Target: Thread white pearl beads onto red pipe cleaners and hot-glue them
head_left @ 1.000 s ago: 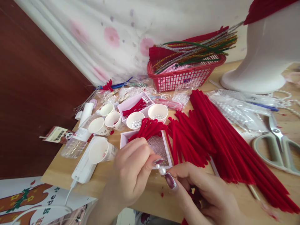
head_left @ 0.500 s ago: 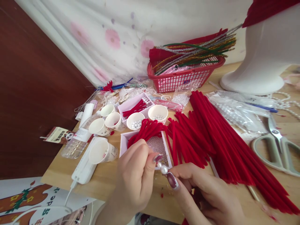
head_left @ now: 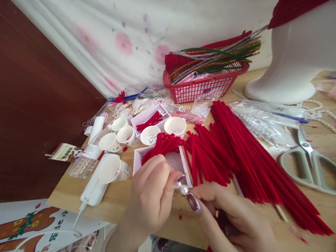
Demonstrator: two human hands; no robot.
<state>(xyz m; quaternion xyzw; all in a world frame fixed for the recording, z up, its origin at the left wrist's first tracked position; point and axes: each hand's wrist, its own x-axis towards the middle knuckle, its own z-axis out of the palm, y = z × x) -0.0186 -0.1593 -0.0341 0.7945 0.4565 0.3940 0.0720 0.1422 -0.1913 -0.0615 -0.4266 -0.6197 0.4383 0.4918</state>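
Observation:
Above the front part of the table, my left hand (head_left: 153, 190) is closed in a pinch at a small white pearl bead (head_left: 179, 184). A larger white pearl bead (head_left: 184, 189) lies right beside it, pinched between thumb and forefinger of my right hand (head_left: 228, 217). Something red and fuzzy shows under my right fingers, mostly hidden by them. Just behind the hands is a lilac box (head_left: 138, 159) holding tiny pearl beads (head_left: 174, 161) and looped red pipe cleaners (head_left: 165, 143). Bundles of red pipe cleaners (head_left: 210, 154) lie to the right of it.
Paper cups (head_left: 111, 169), some with beads, stand at left near a white power strip (head_left: 96, 187) and a plastic bottle (head_left: 84, 162). Behind are a second lilac box (head_left: 139, 120) and a red basket (head_left: 204, 89). Scissors (head_left: 309, 164) and a white stand (head_left: 280, 84) are at right.
The view has shifted slightly. Both hands keep their pinch on the pearl beads, with hardly any movement.

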